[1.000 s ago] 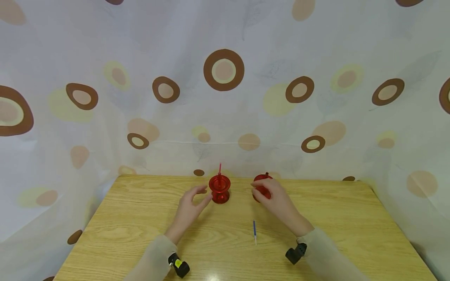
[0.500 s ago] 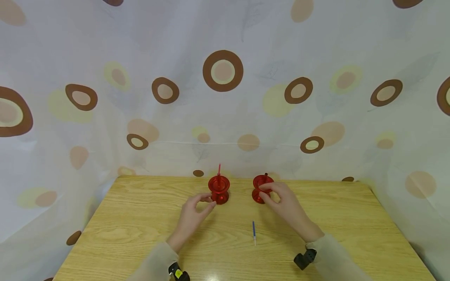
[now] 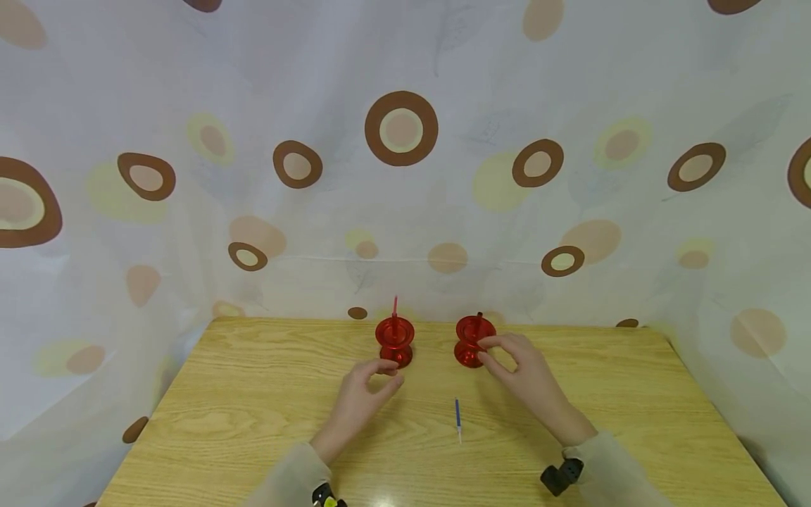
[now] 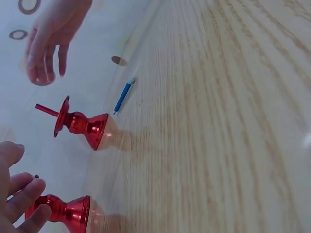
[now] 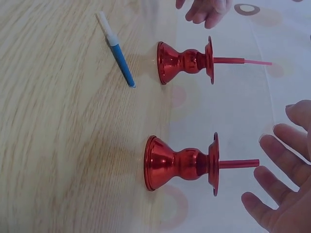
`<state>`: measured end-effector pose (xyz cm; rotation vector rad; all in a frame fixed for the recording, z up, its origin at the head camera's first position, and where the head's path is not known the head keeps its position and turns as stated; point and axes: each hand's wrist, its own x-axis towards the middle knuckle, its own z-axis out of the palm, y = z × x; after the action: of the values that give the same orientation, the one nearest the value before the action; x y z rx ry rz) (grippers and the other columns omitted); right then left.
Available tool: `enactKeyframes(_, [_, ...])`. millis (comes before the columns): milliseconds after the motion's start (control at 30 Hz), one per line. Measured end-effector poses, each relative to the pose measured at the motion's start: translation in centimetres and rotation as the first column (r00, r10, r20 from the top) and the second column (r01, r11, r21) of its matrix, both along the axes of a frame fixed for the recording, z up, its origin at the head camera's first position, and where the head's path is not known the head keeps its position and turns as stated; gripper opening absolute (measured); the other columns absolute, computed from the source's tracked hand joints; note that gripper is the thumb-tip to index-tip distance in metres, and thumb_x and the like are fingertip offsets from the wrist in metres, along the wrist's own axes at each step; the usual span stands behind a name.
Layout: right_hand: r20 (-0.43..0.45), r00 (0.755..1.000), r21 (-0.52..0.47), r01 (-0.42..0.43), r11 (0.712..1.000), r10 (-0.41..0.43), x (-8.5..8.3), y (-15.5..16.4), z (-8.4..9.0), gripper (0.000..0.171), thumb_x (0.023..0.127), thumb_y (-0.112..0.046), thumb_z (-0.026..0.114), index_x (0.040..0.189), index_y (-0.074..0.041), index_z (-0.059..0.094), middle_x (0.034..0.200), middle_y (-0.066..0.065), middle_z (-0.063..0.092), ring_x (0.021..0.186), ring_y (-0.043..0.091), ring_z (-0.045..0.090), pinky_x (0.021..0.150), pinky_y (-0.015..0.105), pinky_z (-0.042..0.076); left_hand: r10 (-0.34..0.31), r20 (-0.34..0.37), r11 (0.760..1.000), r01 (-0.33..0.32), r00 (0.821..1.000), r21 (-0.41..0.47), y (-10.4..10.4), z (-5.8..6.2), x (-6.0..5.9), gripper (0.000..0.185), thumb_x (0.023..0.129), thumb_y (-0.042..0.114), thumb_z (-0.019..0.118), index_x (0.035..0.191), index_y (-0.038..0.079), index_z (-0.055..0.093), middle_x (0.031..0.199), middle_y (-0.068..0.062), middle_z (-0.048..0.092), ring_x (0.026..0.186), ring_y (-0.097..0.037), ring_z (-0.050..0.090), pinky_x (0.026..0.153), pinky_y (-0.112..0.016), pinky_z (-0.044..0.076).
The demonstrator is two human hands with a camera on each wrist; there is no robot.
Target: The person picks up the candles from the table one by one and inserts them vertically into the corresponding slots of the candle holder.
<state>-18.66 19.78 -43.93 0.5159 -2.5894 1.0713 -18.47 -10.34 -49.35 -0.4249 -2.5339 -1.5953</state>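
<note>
**Two red candle holders, both hands just off them**

Glossy red metal, hourglass waist, flared foot, flat dish on top. Two holders: left holder (image 3: 395, 341) with a thin red candle (image 3: 395, 306) upright, right holder (image 3: 472, 341) with a short dark red stub (image 5: 238, 163) upright. Long axes vertical, feet flat on the wooden table (image 3: 253, 408). One blue pen (image 3: 458, 418), nearer than the right holder, lying pointed away from it. Left hand (image 3: 364, 394) just before the left holder, fingers loosely curled, holding nothing. Right hand (image 3: 522, 370) beside the right holder, fingers relaxed and apart, not gripping.
</note>
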Motion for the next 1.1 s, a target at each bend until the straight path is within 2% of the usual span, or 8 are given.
enactKeyframes(167, [-0.032,0.999,0.015,-0.003,1.0,0.004,0.1,0.3,-0.2,0.019,0.097,-0.012,0.075,0.115,-0.005,0.075,0.114,0.004,0.075,0.111,0.03,0.064,0.094,0.055,0.053,-0.029,0.036,1.0,0.029,0.999,-0.01,0.5,0.0,0.3,0.031,0.098,0.028,0.075,0.119,0.005,0.074,0.107,0.0,0.074,0.115,-0.03,0.063,0.104,-0.057,0.045])
enactKeyframes(333, [-0.009,1.0,0.012,0.009,1.0,-0.008,0.2,0.7,-0.5,0.02,0.097,-0.012,0.075,0.116,-0.007,0.075,0.115,0.003,0.075,0.114,0.029,0.063,0.096,0.055,0.053,-0.061,0.063,0.998,0.063,0.996,-0.031,1.1,-0.2,0.5,0.035,0.099,0.031,0.073,0.122,0.005,0.073,0.107,0.002,0.073,0.115,-0.028,0.062,0.102,-0.053,0.045])
enactKeyframes(533, [-0.015,1.0,0.01,0.01,1.0,-0.009,0.5,1.2,-0.7,0.021,0.097,-0.012,0.074,0.117,-0.007,0.075,0.114,0.003,0.075,0.115,0.031,0.062,0.096,0.057,0.052,-0.092,0.064,0.993,0.096,0.994,-0.068,1.7,-0.4,0.6,0.036,0.099,0.033,0.073,0.122,0.005,0.073,0.104,0.003,0.073,0.112,-0.026,0.062,0.1,-0.05,0.046])
enactKeyframes(733, [-0.028,1.0,0.015,0.016,1.0,-0.015,0.5,1.7,-0.8,0.021,0.098,-0.012,0.074,0.118,-0.006,0.075,0.116,0.005,0.075,0.115,0.032,0.063,0.096,0.058,0.051,-0.098,0.041,0.988,0.102,0.994,-0.115,2.4,-0.4,0.7,0.035,0.099,0.035,0.073,0.12,0.007,0.075,0.101,0.005,0.075,0.111,-0.024,0.064,0.099,-0.048,0.048])
enactKeyframes(1100, [-0.055,0.997,0.022,0.048,0.999,-0.047,0.6,2.5,-1.2,0.02,0.097,-0.011,0.075,0.116,-0.006,0.076,0.114,0.005,0.075,0.113,0.031,0.064,0.094,0.055,0.051,-0.118,0.044,0.977,0.124,0.992,-0.176,3.8,-0.4,1.0,0.031,0.097,0.036,0.075,0.114,0.01,0.077,0.097,0.012,0.074,0.11,-0.023,0.065,0.101,-0.052,0.045])
